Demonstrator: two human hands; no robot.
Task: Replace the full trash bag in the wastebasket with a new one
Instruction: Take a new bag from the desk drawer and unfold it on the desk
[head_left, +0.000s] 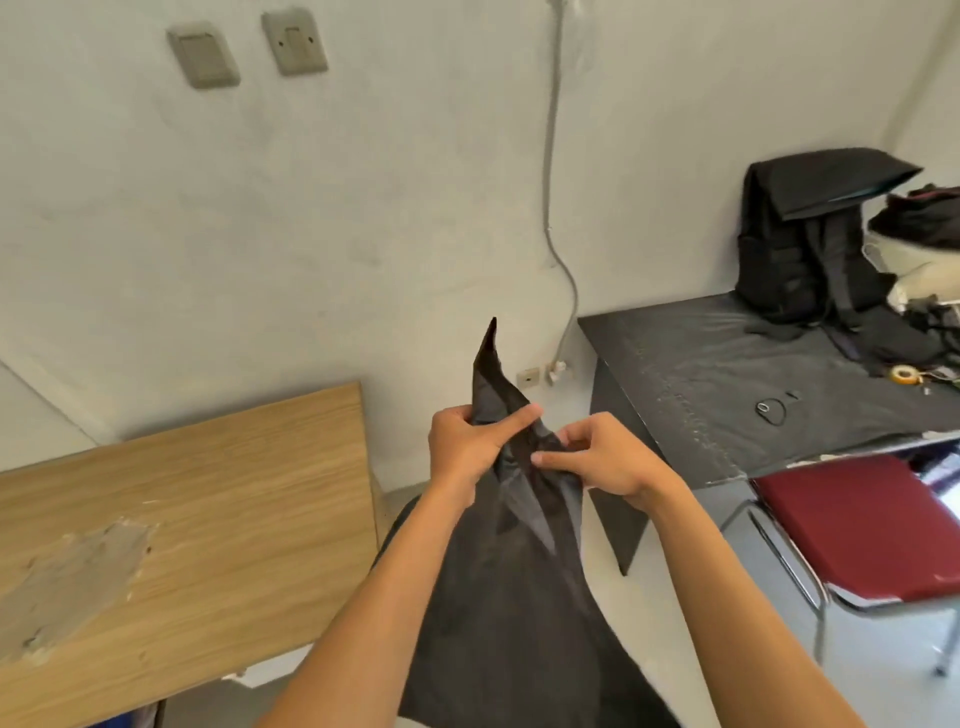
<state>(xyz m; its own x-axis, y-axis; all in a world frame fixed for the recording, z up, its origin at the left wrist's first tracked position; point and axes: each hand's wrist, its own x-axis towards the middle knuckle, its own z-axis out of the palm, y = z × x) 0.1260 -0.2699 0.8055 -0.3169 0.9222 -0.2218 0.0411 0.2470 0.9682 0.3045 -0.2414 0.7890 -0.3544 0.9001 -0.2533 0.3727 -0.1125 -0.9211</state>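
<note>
Both hands (524, 457) pinch thin, creased black plastic bag (514, 597); pointed tip up.

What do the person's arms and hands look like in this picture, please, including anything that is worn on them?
Both forearms are bare right down to the lower edge of the picture, so no sleeve shows. The left hand and the right hand wear no gloves, and no ring, watch or bracelet can be seen on the fingers or wrists. The fingernails look short and unpainted.

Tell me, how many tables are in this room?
2: a wooden table at the left by the wall, and a black-covered table at the right, holding a backpack. Others may lie outside the view.
</note>
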